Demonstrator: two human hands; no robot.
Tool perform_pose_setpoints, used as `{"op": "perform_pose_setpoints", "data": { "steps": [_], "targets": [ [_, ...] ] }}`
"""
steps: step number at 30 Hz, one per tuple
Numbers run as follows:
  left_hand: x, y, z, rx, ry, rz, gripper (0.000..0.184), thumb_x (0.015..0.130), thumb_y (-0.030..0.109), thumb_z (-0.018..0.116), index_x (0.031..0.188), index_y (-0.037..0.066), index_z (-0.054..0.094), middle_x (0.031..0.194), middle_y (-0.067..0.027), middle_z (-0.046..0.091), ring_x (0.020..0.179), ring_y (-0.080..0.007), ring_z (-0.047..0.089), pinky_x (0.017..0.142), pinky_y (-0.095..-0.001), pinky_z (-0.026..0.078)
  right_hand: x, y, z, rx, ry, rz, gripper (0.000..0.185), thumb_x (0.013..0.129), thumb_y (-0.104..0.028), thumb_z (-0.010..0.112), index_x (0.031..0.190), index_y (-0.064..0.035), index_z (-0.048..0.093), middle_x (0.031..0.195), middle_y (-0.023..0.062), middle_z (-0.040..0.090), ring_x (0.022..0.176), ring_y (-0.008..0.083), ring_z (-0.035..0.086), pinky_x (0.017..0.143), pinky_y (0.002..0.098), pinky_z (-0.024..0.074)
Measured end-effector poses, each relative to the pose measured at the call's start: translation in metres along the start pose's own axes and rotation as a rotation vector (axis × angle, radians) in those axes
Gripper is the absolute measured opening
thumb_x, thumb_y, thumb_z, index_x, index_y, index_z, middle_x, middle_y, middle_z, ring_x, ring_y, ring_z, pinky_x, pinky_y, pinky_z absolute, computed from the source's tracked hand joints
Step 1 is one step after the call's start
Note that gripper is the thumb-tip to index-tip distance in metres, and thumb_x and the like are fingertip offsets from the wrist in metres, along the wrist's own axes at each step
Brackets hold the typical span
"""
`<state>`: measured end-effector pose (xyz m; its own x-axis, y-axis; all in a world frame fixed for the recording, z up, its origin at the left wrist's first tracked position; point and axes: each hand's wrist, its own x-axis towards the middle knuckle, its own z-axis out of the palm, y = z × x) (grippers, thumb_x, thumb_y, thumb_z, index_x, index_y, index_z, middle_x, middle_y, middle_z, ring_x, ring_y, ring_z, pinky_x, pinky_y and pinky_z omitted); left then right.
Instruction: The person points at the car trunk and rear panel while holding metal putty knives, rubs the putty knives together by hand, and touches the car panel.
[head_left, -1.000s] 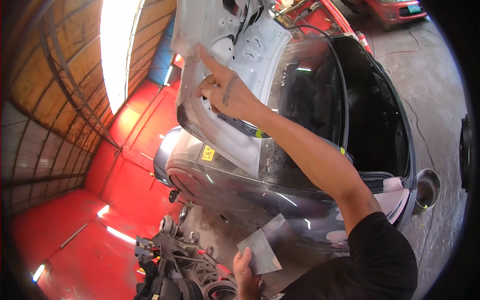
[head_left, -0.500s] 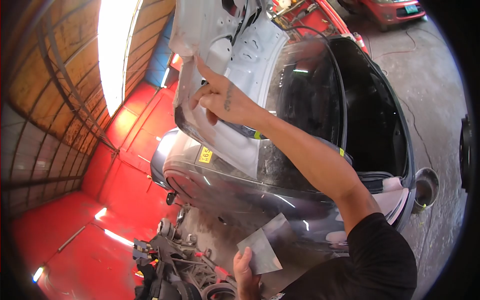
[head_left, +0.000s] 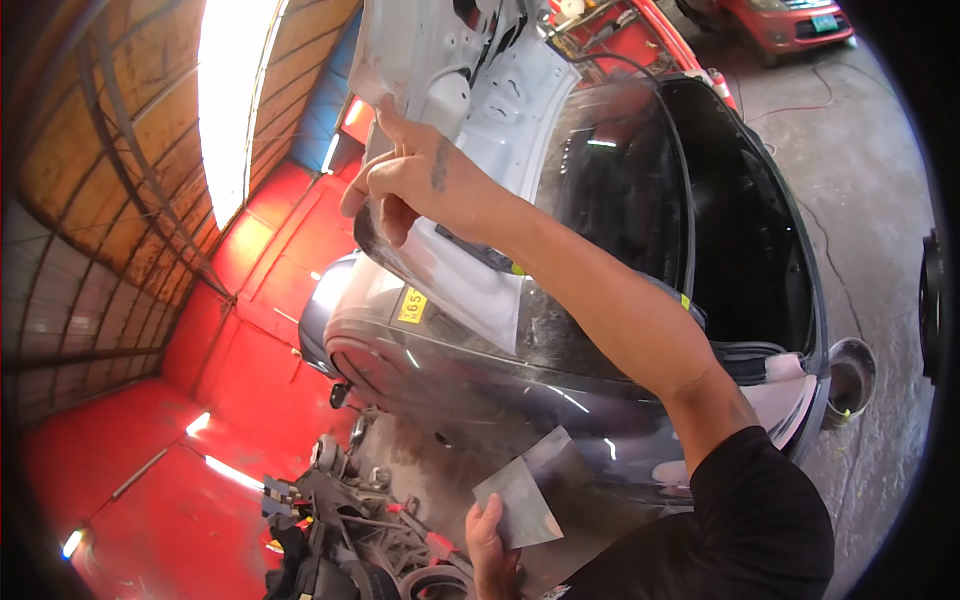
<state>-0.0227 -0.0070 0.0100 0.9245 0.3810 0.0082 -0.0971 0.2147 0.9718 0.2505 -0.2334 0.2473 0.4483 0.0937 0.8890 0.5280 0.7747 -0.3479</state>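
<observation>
My right hand [head_left: 425, 185] is up at the lower edge of a raised, grey-white car lid panel [head_left: 455, 285]. Its fingers are apart, with the index fingertip at the panel's edge and the other fingers loosely bent. Whether the fingertips press on the metal is hard to tell. Low in the view, my left hand [head_left: 490, 545] pinches a thin grey sheet that looks like sandpaper [head_left: 530, 500], thumb on top and fingers mostly hidden behind. Below the panel is the dark, dusty car body [head_left: 460, 385], bearing a yellow sticker [head_left: 412, 305].
Car parts and a tire [head_left: 435, 583] lie on the floor at lower left. A bucket [head_left: 852, 378] stands beside the car at right. A red car [head_left: 780, 25] is parked at upper right. A red wall [head_left: 250, 330] rises at left.
My right hand has shifted a little left along the panel edge, and its fingers have spread more. The left hand and the sheet stay about where they were.
</observation>
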Motion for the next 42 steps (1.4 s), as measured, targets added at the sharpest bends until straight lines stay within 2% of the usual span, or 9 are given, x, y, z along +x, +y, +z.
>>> {"op": "perform_pose_setpoints", "data": {
  "steps": [5, 8, 12, 23, 26, 29, 35, 38, 42],
  "targets": [
    [0.007, -0.007, -0.004, -0.02, -0.057, -0.02, 0.031, 0.102, 0.017, 0.06, 0.121, -0.007, 0.061, 0.108, -0.015, 0.071, 0.09, -0.0237, 0.073, 0.082, -0.0366, 0.059, 0.008, -0.001, 0.002, -0.012, 0.031, 0.019, 0.089, 0.084, -0.001, 0.052, 0.155, 0.0125, 0.0, 0.096, 0.0229, 0.073, 0.053, 0.0189, 0.064, 0.053, 0.0313, 0.0553],
    [0.008, -0.005, 0.0, -0.015, -0.058, -0.02, 0.03, 0.102, 0.018, 0.06, 0.12, -0.007, 0.062, 0.108, -0.0145, 0.072, 0.09, -0.0232, 0.073, 0.081, -0.0358, 0.059, 0.006, -0.007, -0.004, 0.033, 0.008, 0.066, 0.09, 0.085, -0.002, 0.052, 0.159, 0.0056, 0.001, 0.098, 0.022, 0.074, 0.054, 0.0185, 0.064, 0.053, 0.0314, 0.0559],
    [0.009, -0.007, -0.003, -0.017, -0.063, -0.018, 0.03, 0.103, 0.018, 0.06, 0.12, -0.006, 0.062, 0.107, -0.0137, 0.072, 0.09, -0.0226, 0.073, 0.08, -0.0347, 0.059, -0.004, -0.003, -0.019, -0.04, 0.009, -0.015, 0.091, 0.086, -0.003, 0.05, 0.163, -0.0022, 0.002, 0.098, 0.0205, 0.074, 0.054, 0.0179, 0.064, 0.054, 0.0313, 0.0562],
    [0.008, -0.007, -0.005, -0.013, -0.062, -0.021, 0.03, 0.102, 0.018, 0.06, 0.12, -0.006, 0.063, 0.108, -0.0143, 0.072, 0.09, -0.0228, 0.073, 0.082, -0.0353, 0.059, 0.005, 0.002, -0.006, -0.023, 0.019, -0.015, 0.093, 0.085, -0.002, 0.049, 0.164, -0.0048, 0.001, 0.099, 0.0191, 0.075, 0.053, 0.0179, 0.063, 0.054, 0.0302, 0.0551],
    [0.008, -0.004, -0.001, 0.002, -0.06, -0.019, 0.03, 0.102, 0.018, 0.06, 0.12, -0.007, 0.062, 0.108, -0.0147, 0.072, 0.09, -0.0231, 0.073, 0.082, -0.0353, 0.059, 0.001, 0.0, -0.01, -0.143, 0.014, -0.032, 0.091, 0.085, -0.002, 0.049, 0.164, -0.0047, 0.005, 0.097, 0.0166, 0.075, 0.052, 0.0171, 0.062, 0.055, 0.0301, 0.0548],
    [0.006, -0.003, 0.0, 0.0, -0.059, -0.014, 0.031, 0.102, 0.018, 0.06, 0.121, -0.007, 0.062, 0.107, -0.0147, 0.072, 0.091, -0.0232, 0.072, 0.082, -0.0353, 0.059, -0.01, -0.002, -0.02, -0.319, 0.159, 0.025, 0.087, 0.086, -0.002, 0.047, 0.165, -0.0082, 0.011, 0.094, 0.0148, 0.075, 0.052, 0.0157, 0.06, 0.056, 0.0296, 0.0538],
    [0.002, -0.003, -0.006, 0.0, -0.024, -0.002, 0.031, 0.102, 0.018, 0.06, 0.12, -0.008, 0.062, 0.108, -0.0144, 0.072, 0.092, -0.0232, 0.072, 0.083, -0.0352, 0.058, 0.005, 0.046, -0.052, -0.884, 0.161, -0.18, 0.088, 0.084, -0.002, 0.045, 0.165, -0.016, 0.016, 0.09, 0.0137, 0.074, 0.051, 0.0143, 0.056, 0.056, 0.0294, 0.052],
    [0.002, -0.002, -0.008, 0.016, -0.035, -0.017, 0.03, 0.102, 0.018, 0.06, 0.119, -0.008, 0.063, 0.108, -0.0147, 0.072, 0.092, -0.0233, 0.072, 0.083, -0.0352, 0.058, -0.007, 0.021, -0.033, -0.499, 0.132, 0.005, 0.088, 0.082, -0.001, 0.045, 0.165, -0.0097, 0.016, 0.09, 0.0134, 0.074, 0.051, 0.0147, 0.058, 0.057, 0.0293, 0.0527],
    [0.004, -0.003, -0.004, -0.012, -0.068, -0.015, 0.03, 0.102, 0.018, 0.06, 0.119, -0.007, 0.063, 0.108, -0.0147, 0.072, 0.092, -0.023, 0.072, 0.084, -0.0352, 0.058, -0.018, 0.005, -0.021, -0.314, 0.09, 0.031, 0.089, 0.082, -0.001, 0.045, 0.163, -0.0015, 0.01, 0.094, 0.0138, 0.075, 0.052, 0.0158, 0.06, 0.057, 0.0293, 0.0535]
  ]
}}
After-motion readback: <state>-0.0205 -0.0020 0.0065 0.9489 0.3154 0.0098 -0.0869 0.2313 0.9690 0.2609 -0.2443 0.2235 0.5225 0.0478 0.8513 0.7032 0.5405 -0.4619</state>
